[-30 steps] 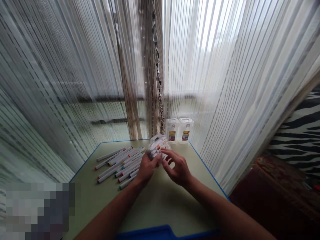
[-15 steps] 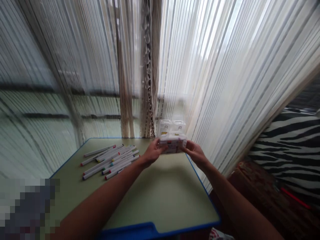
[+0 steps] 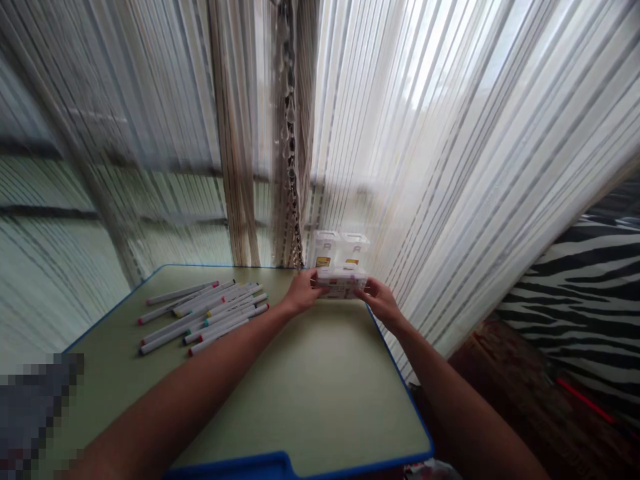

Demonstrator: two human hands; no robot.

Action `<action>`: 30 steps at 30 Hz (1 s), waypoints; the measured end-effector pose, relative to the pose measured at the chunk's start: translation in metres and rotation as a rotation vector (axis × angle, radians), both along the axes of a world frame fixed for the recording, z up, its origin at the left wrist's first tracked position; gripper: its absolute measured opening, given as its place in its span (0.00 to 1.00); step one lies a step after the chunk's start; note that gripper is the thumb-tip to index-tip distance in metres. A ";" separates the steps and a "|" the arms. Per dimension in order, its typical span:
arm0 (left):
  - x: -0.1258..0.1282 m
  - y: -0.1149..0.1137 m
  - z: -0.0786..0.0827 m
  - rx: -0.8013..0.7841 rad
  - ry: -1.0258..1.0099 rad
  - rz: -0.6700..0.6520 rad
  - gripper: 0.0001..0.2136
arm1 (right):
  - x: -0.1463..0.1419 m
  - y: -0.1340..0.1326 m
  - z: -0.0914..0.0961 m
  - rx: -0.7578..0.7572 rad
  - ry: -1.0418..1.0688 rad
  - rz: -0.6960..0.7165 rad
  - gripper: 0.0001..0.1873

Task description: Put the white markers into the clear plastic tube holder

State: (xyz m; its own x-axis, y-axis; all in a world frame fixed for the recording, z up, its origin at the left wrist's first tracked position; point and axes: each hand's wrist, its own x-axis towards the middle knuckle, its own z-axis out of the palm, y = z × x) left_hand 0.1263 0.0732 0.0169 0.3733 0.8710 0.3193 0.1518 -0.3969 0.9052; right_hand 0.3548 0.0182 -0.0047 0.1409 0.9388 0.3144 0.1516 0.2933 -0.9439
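Observation:
A clear plastic box point(image 3: 341, 285) with printing on its near side is at the far right part of the table, held between my two hands. My left hand point(image 3: 303, 291) grips its left end, fingers closed round the edge. On the opposite end my right hand point(image 3: 381, 299) has its thumb and fingers pressed to the box. Right behind it stand two clear plastic cases point(image 3: 341, 248) side by side, with yellow labels low on their fronts. Several white markers point(image 3: 205, 313) with coloured ends lie in a loose pile left of my left hand.
The pale green table point(image 3: 310, 387) has a blue raised rim. A striped string curtain point(image 3: 400, 133) hangs just behind it, with a beaded strand point(image 3: 290, 133) in the middle. To the right is a zebra-patterned cloth point(image 3: 575, 287). A pixelated patch covers the lower left.
The box has gone down in front of the two cases, and more of their labels shows. Both hands stay on it. The view has shifted slightly, and the markers lie as before.

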 end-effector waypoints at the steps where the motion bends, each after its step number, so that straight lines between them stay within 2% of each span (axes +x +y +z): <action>1: 0.000 0.001 -0.002 0.003 0.012 0.007 0.17 | 0.000 0.001 -0.003 -0.004 0.000 -0.002 0.27; 11: 0.004 0.006 -0.014 0.012 0.064 0.012 0.17 | 0.007 0.003 -0.019 -0.034 -0.010 0.004 0.26; 18: 0.001 0.003 -0.012 -0.002 0.079 -0.037 0.26 | 0.005 0.000 -0.017 -0.041 -0.008 0.015 0.28; 22: -0.013 0.002 0.003 0.055 0.112 -0.037 0.33 | 0.009 -0.001 -0.016 -0.038 -0.020 -0.012 0.31; 23: -0.018 0.003 0.010 0.078 0.118 -0.021 0.31 | 0.010 -0.001 -0.016 -0.036 -0.024 -0.022 0.32; 26: -0.029 0.007 0.032 0.174 0.122 0.046 0.20 | 0.015 -0.003 -0.016 -0.031 -0.042 -0.071 0.35; 30: -0.025 0.022 0.058 0.324 0.160 0.144 0.15 | 0.019 -0.007 -0.015 -0.027 -0.080 -0.155 0.38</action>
